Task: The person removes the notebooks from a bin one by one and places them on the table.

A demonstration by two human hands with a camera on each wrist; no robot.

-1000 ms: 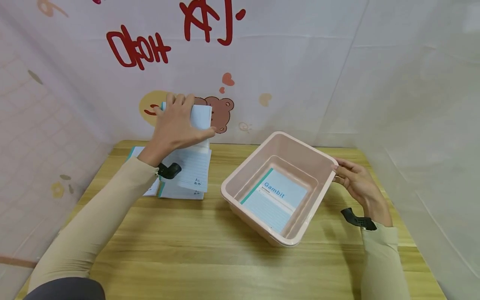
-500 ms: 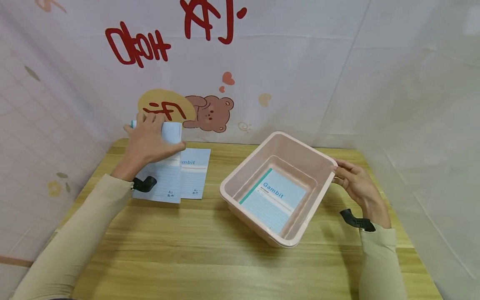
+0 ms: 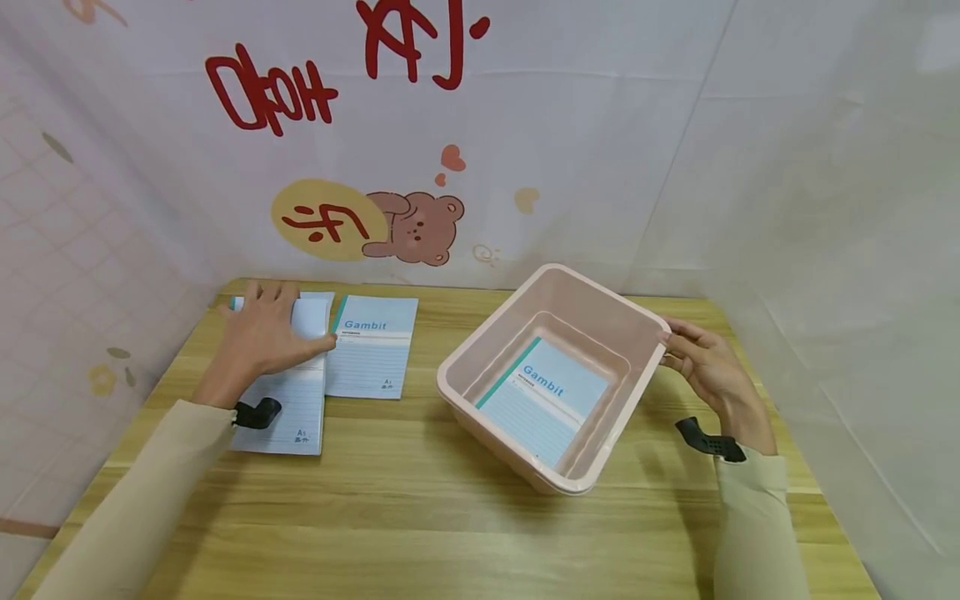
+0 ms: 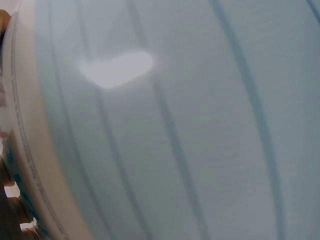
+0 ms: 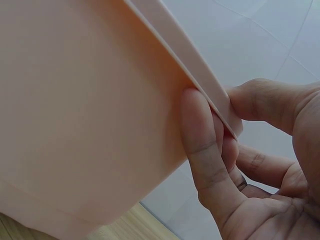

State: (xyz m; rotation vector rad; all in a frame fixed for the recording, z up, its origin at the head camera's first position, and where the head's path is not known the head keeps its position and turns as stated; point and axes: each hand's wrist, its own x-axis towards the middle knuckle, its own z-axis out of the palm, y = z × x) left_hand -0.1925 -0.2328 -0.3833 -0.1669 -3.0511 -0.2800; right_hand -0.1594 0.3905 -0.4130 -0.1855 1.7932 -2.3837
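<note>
My left hand (image 3: 262, 337) grips a light blue lined notebook (image 3: 288, 421) from above, fingers over its far edge and thumb at its right side. Part of another notebook shows from under its far right corner. In the left wrist view, the blue lined cover (image 4: 225, 150) fills nearly the whole picture. Just to the right lies a notebook (image 3: 367, 362) marked Gambit, with a green spine. My right hand (image 3: 708, 367) pinches the rim of a pale pink plastic basin (image 3: 600, 321), thumb and fingers on either side of it. A Gambit notebook (image 3: 551, 408) lies face up on the basin's floor.
The wooden table (image 3: 420, 533) carries everything. Behind it hangs a white cloth backdrop (image 3: 585, 125) with red writing and a bear print. Similar pale cloth walls stand close along the left and right sides.
My left hand has brought its notebook left, down and nearer from above the right-hand table notebook, which now shows whole. The right hand and basin have stayed put.
</note>
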